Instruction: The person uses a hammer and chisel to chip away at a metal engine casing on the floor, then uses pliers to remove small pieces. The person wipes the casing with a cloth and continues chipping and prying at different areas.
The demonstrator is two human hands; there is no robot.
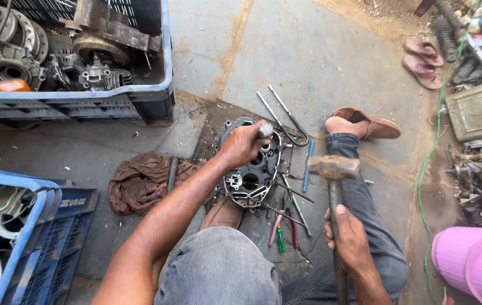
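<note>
Left hand (242,145) clenched on metal punch (265,130) over engine crankcase (252,169), right hand (349,240) grasping hammer (334,169): an off-centre blow risks struck knuckles.

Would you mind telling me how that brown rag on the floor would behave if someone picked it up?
The brown rag lies crumpled in soft folds beside the engine casing, so it would probably hang limp and floppy. It looks like thin cloth, so likely light for its size. Dark patches suggest grease, so it may feel a little slick, though it should not roll or break.
</note>
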